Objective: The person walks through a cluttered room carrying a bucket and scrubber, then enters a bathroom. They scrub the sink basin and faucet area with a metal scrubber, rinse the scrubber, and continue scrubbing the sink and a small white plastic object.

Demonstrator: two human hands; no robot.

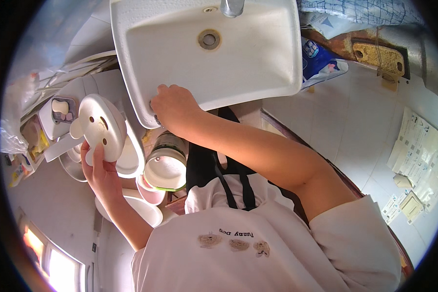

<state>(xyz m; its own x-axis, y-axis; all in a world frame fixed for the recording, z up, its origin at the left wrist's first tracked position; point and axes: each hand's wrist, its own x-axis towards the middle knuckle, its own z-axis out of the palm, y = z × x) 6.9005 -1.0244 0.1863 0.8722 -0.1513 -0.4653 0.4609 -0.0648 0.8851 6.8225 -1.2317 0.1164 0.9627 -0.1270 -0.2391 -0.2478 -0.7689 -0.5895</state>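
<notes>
A white plastic piece with a bear-like face [102, 127], pierced by eye and mouth holes, is held up left of the washbasin in my left hand [101, 173]. My thumb lies on its face side, near the lower ear. My right hand [177, 107] is closed over the front left corner of the white ceramic washbasin [219, 78]. Under its fingers shows the edge of a dark grey, coarse pad [158, 120], which looks like a steel-wool scourer; most of it is hidden. The basin's drain [209, 39] lies below the metal tap [233, 8].
Below the basin's left corner stands a white bucket [166, 169], beside a white oval rim [140, 153]. A white tub [151, 210] is nearer me. Soap [60, 107] sits in a dish at left. A blue package [312, 58] hangs right of the basin.
</notes>
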